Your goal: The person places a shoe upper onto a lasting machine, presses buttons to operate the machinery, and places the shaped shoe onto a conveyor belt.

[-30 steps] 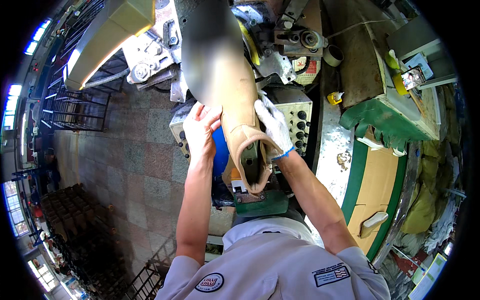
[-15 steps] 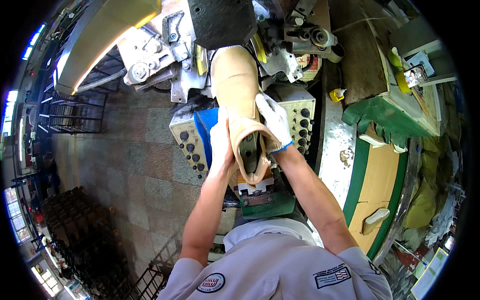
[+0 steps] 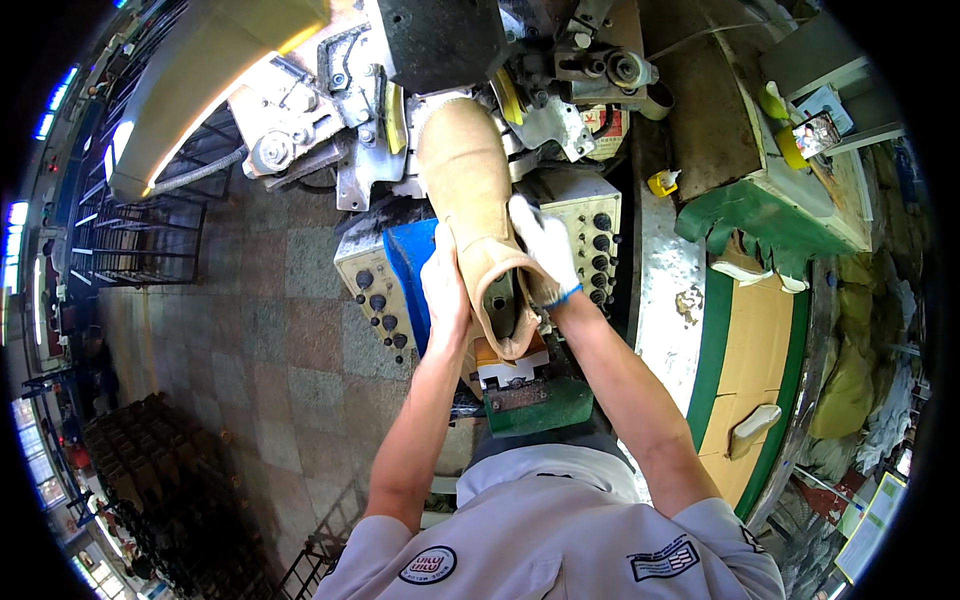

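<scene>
Left hand (image 3: 447,285) has moved back along the boot (image 3: 465,170). Fingers of both it and right hand (image 3: 545,245) grip the sides.

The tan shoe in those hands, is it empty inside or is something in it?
Not empty: in the tan shoe, a dark form with a hole shows at the open end. How far in it reaches, I cannot tell.

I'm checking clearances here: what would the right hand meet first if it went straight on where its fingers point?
Probably the tan boot: the gloved right hand rests against its side and angles toward it, though depth is unclear.
</scene>
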Tool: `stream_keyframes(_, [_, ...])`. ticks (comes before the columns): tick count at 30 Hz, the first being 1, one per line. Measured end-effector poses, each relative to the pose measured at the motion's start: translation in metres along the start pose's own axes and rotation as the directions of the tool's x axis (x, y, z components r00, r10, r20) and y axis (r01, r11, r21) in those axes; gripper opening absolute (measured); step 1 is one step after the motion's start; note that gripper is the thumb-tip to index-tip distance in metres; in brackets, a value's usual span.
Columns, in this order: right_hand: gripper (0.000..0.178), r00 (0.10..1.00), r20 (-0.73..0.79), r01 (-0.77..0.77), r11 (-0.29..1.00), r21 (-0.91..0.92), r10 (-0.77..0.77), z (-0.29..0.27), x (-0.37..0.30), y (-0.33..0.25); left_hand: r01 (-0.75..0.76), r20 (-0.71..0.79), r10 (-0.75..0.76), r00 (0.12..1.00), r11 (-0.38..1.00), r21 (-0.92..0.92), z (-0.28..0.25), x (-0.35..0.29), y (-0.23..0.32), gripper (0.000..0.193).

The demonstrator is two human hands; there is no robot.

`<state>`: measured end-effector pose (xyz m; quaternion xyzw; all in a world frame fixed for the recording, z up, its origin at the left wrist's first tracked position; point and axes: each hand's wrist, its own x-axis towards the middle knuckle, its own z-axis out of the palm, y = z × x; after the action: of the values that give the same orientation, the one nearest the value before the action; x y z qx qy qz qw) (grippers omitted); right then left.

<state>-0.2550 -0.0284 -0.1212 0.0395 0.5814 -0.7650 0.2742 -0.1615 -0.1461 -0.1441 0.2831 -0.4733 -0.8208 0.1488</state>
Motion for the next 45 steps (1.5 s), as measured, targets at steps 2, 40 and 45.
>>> stream_keyframes(2, [0.045, 0.992, 0.066, 0.105, 0.990, 0.094, -0.112, -0.028, -0.002, 0.023, -0.063, -0.059, 0.080, 0.995, 0.966, 0.249, -0.011, -0.014, -0.017, 0.061])
stream_keyframes(40, [0.071, 0.994, 0.106, -0.025, 0.996, 0.085, 0.016, -0.173, -0.193, -0.026, 0.206, -0.210, -0.150, 0.966, -0.039, 0.978, -0.062, -0.238, 0.110, 0.041])
stream_keyframes(45, [0.082, 0.891, 0.442, -0.038, 0.988, -0.149, 0.101, -0.119, -0.211, -0.043, 0.239, -0.209, -0.145, 0.967, 0.240, 0.941, 0.004, -0.287, 0.155, 0.039])
